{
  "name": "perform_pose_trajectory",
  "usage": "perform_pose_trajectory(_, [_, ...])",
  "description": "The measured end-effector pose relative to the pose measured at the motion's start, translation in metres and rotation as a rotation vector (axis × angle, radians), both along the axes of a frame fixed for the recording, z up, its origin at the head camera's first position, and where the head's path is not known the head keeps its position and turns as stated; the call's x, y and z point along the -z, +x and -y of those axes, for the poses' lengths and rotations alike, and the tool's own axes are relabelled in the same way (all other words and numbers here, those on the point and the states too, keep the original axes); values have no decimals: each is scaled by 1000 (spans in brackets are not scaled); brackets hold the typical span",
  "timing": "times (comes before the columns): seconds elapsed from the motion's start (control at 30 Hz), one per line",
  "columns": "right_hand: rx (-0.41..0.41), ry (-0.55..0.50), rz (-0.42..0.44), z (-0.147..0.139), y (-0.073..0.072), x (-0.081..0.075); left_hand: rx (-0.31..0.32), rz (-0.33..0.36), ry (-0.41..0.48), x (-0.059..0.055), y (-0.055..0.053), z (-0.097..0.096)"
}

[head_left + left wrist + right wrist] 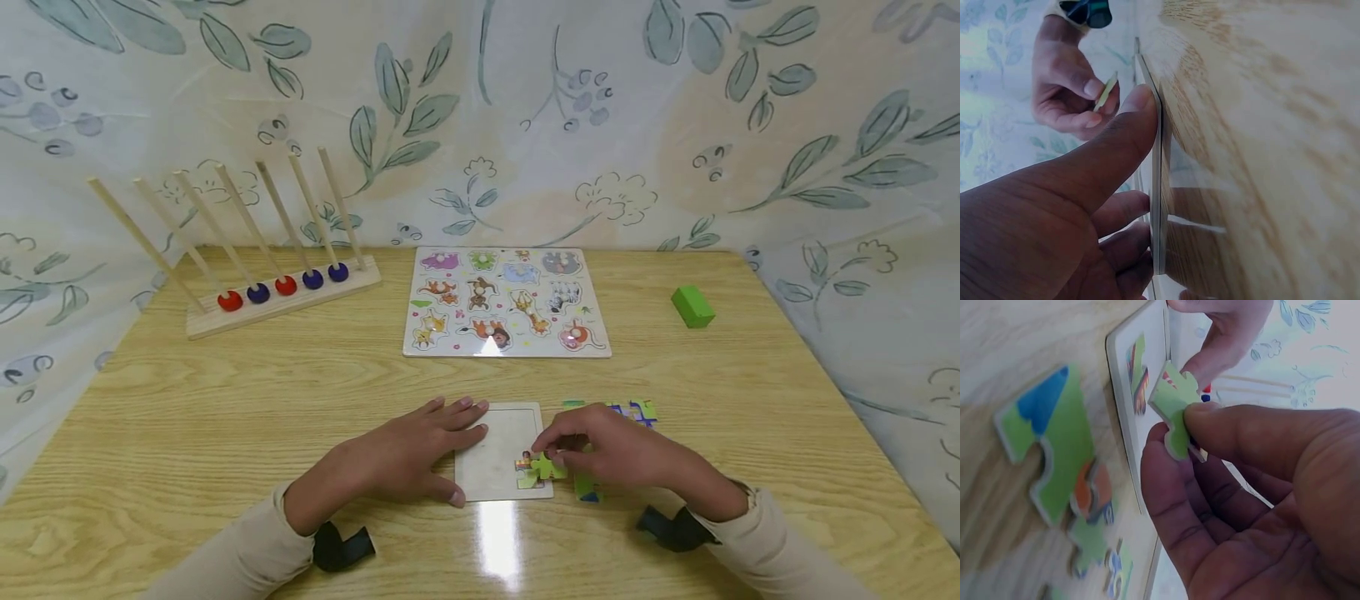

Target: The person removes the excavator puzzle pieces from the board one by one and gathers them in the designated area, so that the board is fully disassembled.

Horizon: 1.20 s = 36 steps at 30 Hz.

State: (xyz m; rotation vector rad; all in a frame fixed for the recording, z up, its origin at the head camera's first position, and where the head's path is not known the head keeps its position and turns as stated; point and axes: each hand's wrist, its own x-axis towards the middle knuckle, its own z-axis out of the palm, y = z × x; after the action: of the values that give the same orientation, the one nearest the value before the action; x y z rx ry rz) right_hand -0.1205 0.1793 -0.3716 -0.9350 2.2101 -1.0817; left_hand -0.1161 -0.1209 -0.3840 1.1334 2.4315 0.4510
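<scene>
A green jigsaw piece (1175, 403) is pinched between the thumb and fingers of my right hand (618, 446), over the lower right part of a small wooden puzzle board (487, 471). Just left of it, another jigsaw piece (522, 475) lies inside the board's frame at the lower right. My left hand (416, 454) rests along the board's left side with its fingers spread. In the left wrist view its thumb (1138, 103) presses on the board's edge. Loose jigsaw pieces, among them a green and blue one (1063, 440), lie right of the board, partly hidden by my right hand.
An animal peg puzzle (506, 304) lies farther back on the wooden table (300, 392). At back left stands a wooden rack (300, 293) of upright rods with red and blue beads. A green block (692, 307) sits at back right. Patterned cloth (480, 125) hangs behind.
</scene>
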Motion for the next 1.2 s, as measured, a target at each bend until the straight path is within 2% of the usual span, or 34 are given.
perform_pose_trajectory(0.5, [89,40,11,-36,-1,-11,-4,2,13,0,1,-2])
perform_pose_trajectory(0.67, [98,66,9,-43,-2,-13,-18,22,9,-1,1,-2])
perform_pose_trajectory(0.97, [65,98,32,-54,-4,-17,-23,39,7,-2,1,-2])
perform_pose_trajectory(1.2, [74,122,101,-60,-5,-16,-25,41,3,-2,1,-2])
